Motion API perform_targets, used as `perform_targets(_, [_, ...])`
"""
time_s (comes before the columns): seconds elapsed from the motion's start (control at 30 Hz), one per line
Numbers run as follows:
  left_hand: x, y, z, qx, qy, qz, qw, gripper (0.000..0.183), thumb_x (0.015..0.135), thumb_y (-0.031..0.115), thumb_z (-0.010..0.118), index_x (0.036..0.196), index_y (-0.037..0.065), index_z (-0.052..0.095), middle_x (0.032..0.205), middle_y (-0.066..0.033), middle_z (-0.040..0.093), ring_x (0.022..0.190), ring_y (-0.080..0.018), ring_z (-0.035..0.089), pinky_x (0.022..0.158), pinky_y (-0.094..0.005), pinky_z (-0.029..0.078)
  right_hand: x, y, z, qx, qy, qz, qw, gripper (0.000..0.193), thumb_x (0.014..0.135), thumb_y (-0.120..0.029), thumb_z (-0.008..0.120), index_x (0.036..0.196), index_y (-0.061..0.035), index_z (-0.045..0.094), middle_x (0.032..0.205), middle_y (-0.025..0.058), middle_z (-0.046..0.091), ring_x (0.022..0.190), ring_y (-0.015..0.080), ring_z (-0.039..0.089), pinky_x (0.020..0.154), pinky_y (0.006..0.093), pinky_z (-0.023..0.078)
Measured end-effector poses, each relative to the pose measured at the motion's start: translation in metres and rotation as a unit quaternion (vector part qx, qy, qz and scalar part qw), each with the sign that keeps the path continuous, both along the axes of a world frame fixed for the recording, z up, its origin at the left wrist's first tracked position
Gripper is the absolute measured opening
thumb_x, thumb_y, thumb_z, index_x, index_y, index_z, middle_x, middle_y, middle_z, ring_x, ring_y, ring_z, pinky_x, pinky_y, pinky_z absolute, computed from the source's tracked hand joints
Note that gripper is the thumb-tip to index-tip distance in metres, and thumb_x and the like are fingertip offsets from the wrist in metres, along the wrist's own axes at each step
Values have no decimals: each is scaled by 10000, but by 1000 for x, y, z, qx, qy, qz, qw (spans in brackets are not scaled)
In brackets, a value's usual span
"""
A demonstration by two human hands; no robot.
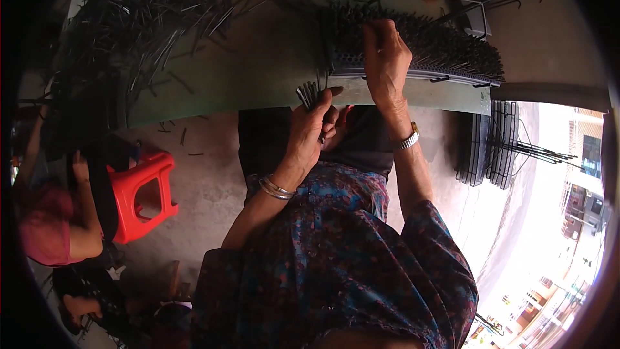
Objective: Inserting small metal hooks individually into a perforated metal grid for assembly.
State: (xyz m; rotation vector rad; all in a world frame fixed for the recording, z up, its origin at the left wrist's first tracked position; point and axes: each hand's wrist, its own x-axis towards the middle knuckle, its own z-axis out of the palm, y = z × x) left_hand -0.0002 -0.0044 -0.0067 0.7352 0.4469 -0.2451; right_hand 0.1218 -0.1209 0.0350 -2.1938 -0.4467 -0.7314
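Left hand curls tightly around a bundle of thin dark rods by the near edge of the desk; farther right, the right hand, pinched together, is over a perforated rack packed with upright rods; whether it grips one, I cannot tell.

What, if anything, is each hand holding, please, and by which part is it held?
The left hand grips a bundle of thin dark rods below their protruding upper ends. Whether the right hand holds anything cannot be told.
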Motion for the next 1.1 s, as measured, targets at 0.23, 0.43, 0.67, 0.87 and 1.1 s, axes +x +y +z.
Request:
perform_targets(0.23, [0,0,-2,-13,9,-10,1000,383,922,358,624,1079,9,629,622,17,491,498,-44,384,433,-206,285,-3,3,5,-4,54,25,998,59,873,-73,631,925,-45,631,731,85,607,605,173,554,578,284,452])
perform_targets(0.43, [0,-3,2,13,12,-13,1000,386,908,373,640,1051,17,592,608,-17,529,437,-72,416,398,-211,292,-5,5,-3,-94,37,8,995,105,847,-119,663,949,-95,679,855,83,592,699,242,604,604,334,478])
perform_targets(0.67, [-1,-2,2,-20,16,-45,999,393,920,382,621,1058,14,600,592,-1,508,422,-53,376,394,-209,265,4,2,4,-167,35,-7,985,131,833,-200,681,954,-155,708,918,99,583,763,284,601,634,370,490])
perform_targets(0.87, [-3,-3,3,-9,-2,-68,998,424,937,400,587,1091,5,607,584,-3,493,432,-50,369,392,-213,253,3,-4,2,-183,65,50,980,159,834,-242,678,969,-167,716,895,102,595,785,288,610,644,364,494])
perform_targets(1.1, [-3,0,10,8,-31,-85,996,459,940,425,569,1083,-8,617,624,-48,570,442,-59,400,401,-211,296,-29,-17,14,-44,326,125,936,204,888,-141,615,1028,-7,676,782,66,672,652,83,583,586,258,472])
